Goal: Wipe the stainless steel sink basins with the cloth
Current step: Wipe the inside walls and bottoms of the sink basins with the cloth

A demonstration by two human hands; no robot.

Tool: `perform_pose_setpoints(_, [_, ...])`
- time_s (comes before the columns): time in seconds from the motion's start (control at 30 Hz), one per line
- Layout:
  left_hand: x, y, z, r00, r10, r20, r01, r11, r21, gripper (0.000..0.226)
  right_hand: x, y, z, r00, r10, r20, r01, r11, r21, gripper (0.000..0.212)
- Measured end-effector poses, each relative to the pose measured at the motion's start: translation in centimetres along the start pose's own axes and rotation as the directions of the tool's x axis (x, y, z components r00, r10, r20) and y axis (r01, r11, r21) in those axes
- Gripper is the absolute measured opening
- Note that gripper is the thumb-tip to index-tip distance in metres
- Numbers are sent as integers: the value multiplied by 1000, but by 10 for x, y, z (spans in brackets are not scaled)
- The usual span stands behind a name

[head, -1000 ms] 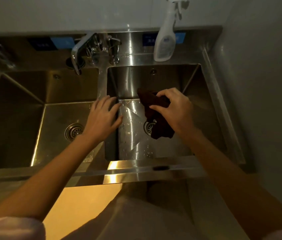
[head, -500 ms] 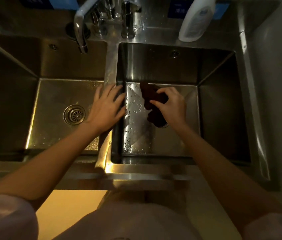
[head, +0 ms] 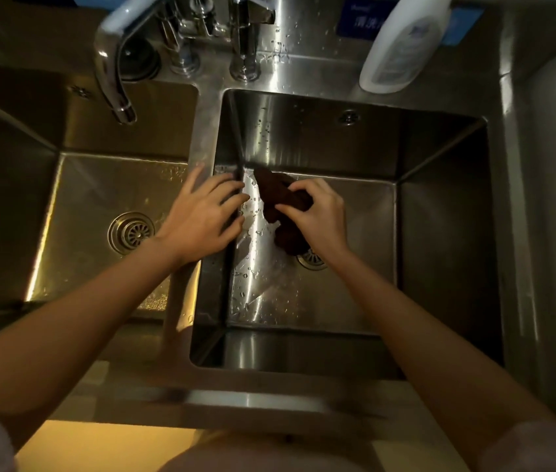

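Observation:
Two stainless steel basins lie side by side below me. Inside the right basin (head: 440, 233), my right hand (head: 320, 216) grips a dark brown cloth (head: 280, 202), which is bunched up and hangs down over the wet floor near the drain (head: 312, 260). My left hand (head: 201, 216) rests with spread fingers on the divider (head: 201, 137) between the basins, fingertips over the right basin's edge. The left basin (head: 82, 233) has its own round drain (head: 131, 231). Water drops cover the right basin's floor at the left.
A curved tap (head: 113, 73) reaches over the left basin from the back ledge, beside other chrome fittings (head: 245, 39). A white spray bottle (head: 402, 42) stands on the ledge behind the right basin. A wall rises at the far right.
My head has leaned in closer over the sink. My right hand has carried the cloth down and left into the right basin, towards the divider. My left hand has stayed on the divider.

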State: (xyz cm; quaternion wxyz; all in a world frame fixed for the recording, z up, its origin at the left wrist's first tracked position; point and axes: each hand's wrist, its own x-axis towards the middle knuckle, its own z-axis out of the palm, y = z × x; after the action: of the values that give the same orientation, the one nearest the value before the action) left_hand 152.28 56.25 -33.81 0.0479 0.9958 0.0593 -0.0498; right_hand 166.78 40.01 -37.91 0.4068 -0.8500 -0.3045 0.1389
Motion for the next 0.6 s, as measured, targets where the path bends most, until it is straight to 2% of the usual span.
perform_pose_setpoints(0.3, [5,-5,10,996,89,30,-89,996,17,49,52,30,33,999,17,28,-19,994,103,32])
perform_pose_setpoints(0.47, [7,-6,16,997,76,12,-76,997,-3,50,63,59,51,999,17,47,-21,996,88,31])
perform_pose_setpoints(0.6, [5,-4,21,993,119,-25,-120,993,-20,46,59,86,69,994,24,103,-28,999,43,32])
